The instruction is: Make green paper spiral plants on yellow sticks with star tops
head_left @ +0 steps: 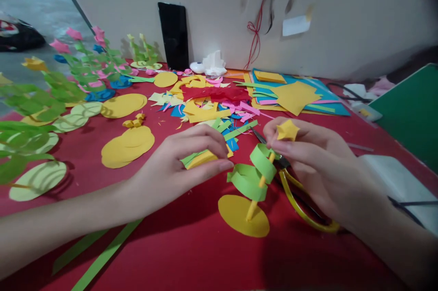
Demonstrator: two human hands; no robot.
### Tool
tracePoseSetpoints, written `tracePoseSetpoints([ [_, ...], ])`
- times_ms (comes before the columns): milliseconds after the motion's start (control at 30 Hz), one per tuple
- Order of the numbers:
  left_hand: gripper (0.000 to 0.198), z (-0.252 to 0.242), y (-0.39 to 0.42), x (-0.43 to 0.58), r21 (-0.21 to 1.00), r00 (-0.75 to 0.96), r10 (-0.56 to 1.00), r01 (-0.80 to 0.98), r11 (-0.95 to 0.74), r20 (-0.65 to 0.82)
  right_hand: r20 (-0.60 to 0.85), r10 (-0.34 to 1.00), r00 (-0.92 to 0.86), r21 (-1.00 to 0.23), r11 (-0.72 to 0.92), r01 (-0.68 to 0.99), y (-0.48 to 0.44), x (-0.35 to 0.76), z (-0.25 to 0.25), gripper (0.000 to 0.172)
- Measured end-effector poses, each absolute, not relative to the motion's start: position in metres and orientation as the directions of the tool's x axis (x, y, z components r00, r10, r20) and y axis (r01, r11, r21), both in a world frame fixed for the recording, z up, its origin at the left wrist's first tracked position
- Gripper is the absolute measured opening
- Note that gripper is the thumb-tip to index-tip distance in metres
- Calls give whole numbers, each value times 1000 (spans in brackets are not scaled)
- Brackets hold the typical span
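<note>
Between the thumb and fingers of my right hand (318,158) is the top of a paper flower, just below its yellow folded star (287,130). Its yellow stem (253,204) leans a little and rises from a round yellow paper base (236,218). Curled green paper strips (248,181) wrap around the stem. To the left, my left hand (195,154) has its thumb and fingers apart, holding nothing, its thumb tip close to the green curl. Yellow-handled scissors (297,204) lie behind the flower, partly hidden by my right hand.
Finished paper flowers (61,81) crowd the left side, near yellow paper discs (128,145). Colourful scraps (205,104) and paper sheets (297,97) cover the back. A black phone (174,35) leans against the wall. Green strips (106,254) lie in front, a green board (410,117) at right.
</note>
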State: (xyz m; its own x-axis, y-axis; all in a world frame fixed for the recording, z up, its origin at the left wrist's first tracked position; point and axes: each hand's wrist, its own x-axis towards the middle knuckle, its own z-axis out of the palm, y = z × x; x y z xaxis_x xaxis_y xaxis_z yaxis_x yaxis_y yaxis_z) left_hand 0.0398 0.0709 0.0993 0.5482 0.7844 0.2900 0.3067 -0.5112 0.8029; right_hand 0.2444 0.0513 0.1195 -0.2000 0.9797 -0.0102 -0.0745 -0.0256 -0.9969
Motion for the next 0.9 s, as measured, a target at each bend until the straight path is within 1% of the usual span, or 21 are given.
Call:
tracePoseSetpoints([
  [33, 13, 99, 70, 39, 811, 543, 794, 314, -493, 273, -23, 980, -198, -997, -38, -73, 51, 244, 119, 6],
  [100, 11, 97, 68, 37, 850, 494, 822, 269, -454, 282, -27, 981, -193, -997, -41, -68, 52, 245, 119, 6],
  [133, 15, 96, 67, 37, 860, 472, 830, 246, -448, 297, -16, 982, -186, -998, -27, -58, 52, 245, 119, 7],
  [200, 30, 92, 65, 35, 839, 487, 799, 213, -500, 352, 26, 986, -167, -999, 22, -24, 52, 247, 119, 7],
  [333, 47, 85, 56, 33, 681, 624, 621, 187, -708, 475, 78, 985, -151, -997, 81, 14, 51, 249, 120, 5],
  [400, 59, 83, 51, 33, 559, 638, 548, 214, -801, 541, 51, 986, -160, -998, 57, 29, 50, 248, 120, 6],
  [433, 61, 83, 49, 34, 483, 650, 519, 256, -837, 555, 30, 985, -168, -999, 36, 35, 49, 247, 119, 7],
  [500, 55, 84, 45, 35, 356, 664, 480, 326, -876, 573, 2, 981, -192, -1000, 8, 30, 48, 244, 119, 8],
  [567, 44, 85, 44, 36, 296, 660, 466, 361, -884, 589, 7, 979, -204, -1000, 10, 11, 45, 241, 119, 10],
  [667, 29, 87, 43, 38, 287, 653, 467, 369, -884, 597, 30, 982, -185, -999, 32, 7, 41, 237, 118, 13],
  [733, 24, 89, 42, 38, 279, 665, 461, 369, -887, 587, 35, 985, -169, -999, 38, 11, 39, 235, 118, 14],
  [900, 31, 90, 43, 37, 283, 685, 460, 362, -888, 565, 26, 989, -144, -999, 30, 22, 36, 234, 120, 16],
])
